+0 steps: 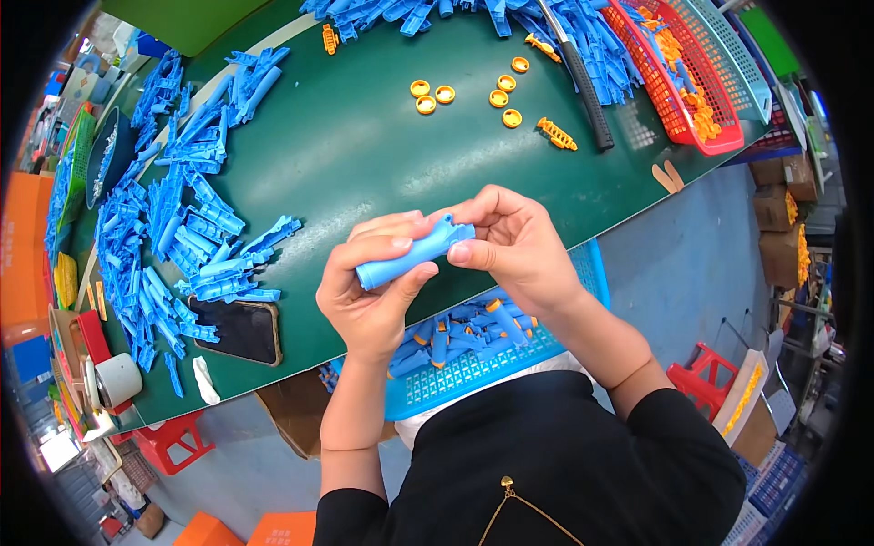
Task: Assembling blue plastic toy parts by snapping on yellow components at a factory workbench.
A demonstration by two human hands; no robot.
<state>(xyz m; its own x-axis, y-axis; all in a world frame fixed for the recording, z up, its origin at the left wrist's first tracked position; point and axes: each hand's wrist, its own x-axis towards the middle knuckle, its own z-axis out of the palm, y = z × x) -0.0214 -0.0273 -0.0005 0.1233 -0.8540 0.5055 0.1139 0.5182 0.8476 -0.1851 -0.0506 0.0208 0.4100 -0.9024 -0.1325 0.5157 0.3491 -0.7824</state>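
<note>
Above the near edge of the green table, a blue plastic tube-shaped part (407, 258) is held between both hands. My left hand (371, 273) wraps round its wider left end, with the thumb below and fingers above. At the narrower right end, my right hand (510, 241) pinches the part between thumb and fingers. Whether anything sits inside the part is hidden. Beyond the hands lie several orange round caps (444, 94) and an orange ribbed insert (557, 135). Below the hands, a light-blue basket (437, 387) contains assembled blue pieces with orange ends.
Heaps of blue plastic half-shells (196, 227) cover the table's left side, with more (592, 45) at the back. A phone (238, 329) lies near the left front edge. A black-handled tool (585, 91) and a red basket (719, 136) with orange parts are at the right.
</note>
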